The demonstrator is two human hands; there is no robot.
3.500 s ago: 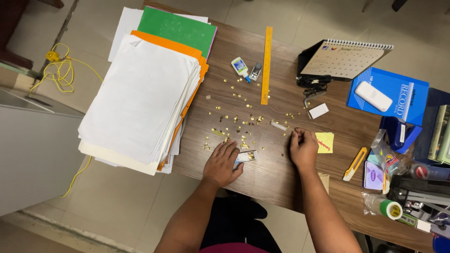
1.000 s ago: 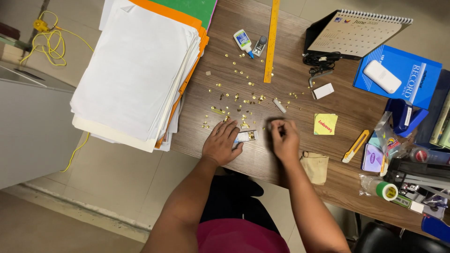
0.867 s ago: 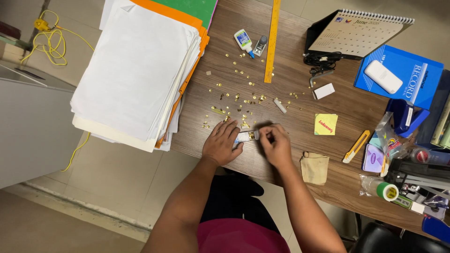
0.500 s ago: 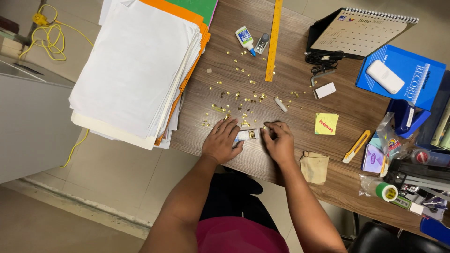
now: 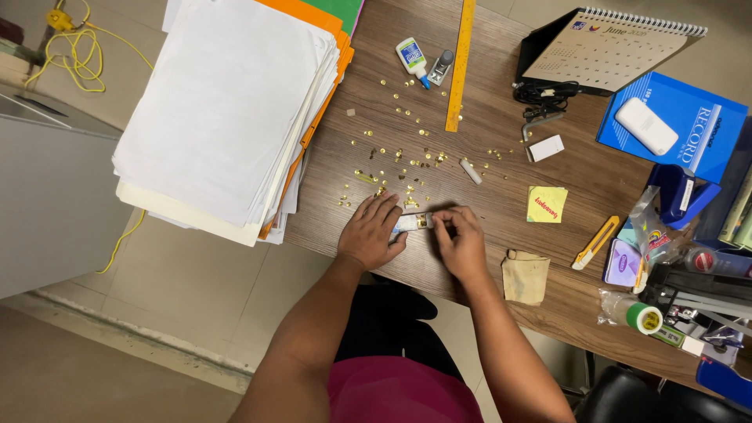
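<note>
I'm looking down on the brown wooden tabletop (image 5: 501, 204), and the biggest thing on it is the paper stack (image 5: 235, 110) at ten o'clock, white sheets over orange and green folders, hanging off the tabletop's edge. At one o'clock the spiral desk calendar (image 5: 611, 47) leans, with the blue record book (image 5: 689, 133) just below it at two. The yellow ruler (image 5: 458, 66) lies lengthwise at twelve.

Now the work itself. My left hand (image 5: 370, 239), fingers spread, pins down the small white box (image 5: 411, 223) at the centre near the front edge. My right hand (image 5: 464, 243) is curled, fingertips pinched at the box's right end; whether a pin sits between them I can't tell. Something gold shows in the box, so I judge some pins are already in.

A good deal is left: the scattered brass pins (image 5: 403, 153) dot the wood from eleven to one o'clock, above both hands and apart from the box. I'd call this early to midway.

Smaller bits: a yellow sticky note (image 5: 546, 204) and a yellow utility knife (image 5: 595, 243) at three.
</note>
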